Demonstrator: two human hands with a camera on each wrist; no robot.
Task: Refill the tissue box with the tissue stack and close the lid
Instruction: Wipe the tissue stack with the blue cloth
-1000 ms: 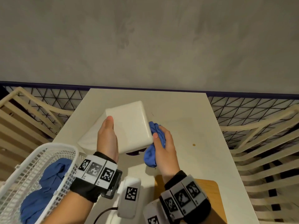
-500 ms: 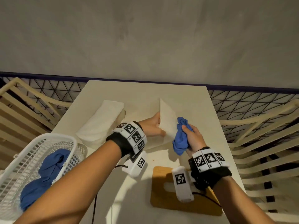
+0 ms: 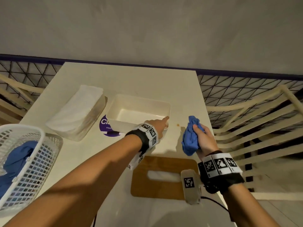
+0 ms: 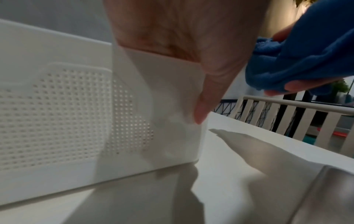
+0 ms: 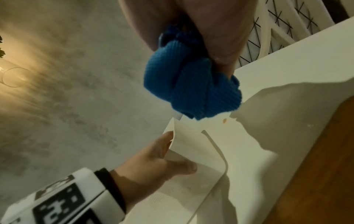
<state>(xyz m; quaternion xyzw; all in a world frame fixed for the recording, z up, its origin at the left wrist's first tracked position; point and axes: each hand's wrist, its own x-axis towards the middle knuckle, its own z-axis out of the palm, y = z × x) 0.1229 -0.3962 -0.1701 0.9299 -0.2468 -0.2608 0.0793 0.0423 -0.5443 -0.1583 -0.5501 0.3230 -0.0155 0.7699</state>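
The white tissue box (image 3: 139, 110) stands upright and empty in the middle of the table. My left hand (image 3: 159, 126) grips its near right corner, thumb outside on the wall (image 4: 200, 116) and fingers over the rim (image 5: 168, 139). The white tissue stack (image 3: 75, 112) lies to the left of the box. The wooden lid (image 3: 164, 176) with its slot lies flat near the table's front edge. My right hand (image 3: 203, 138) holds a bunched blue cloth (image 3: 191, 136) above the table, right of the box (image 5: 191, 91).
A white mesh basket (image 3: 24, 163) holding another blue cloth sits at the front left. A purple round sticker (image 3: 106, 128) shows on the table beside the box. A small orange spot (image 3: 177, 124) marks the table. Slatted rails flank the table on both sides.
The box has been turned from its side to upright on the table by my left hand. My right hand with the cloth has drawn away to the right.
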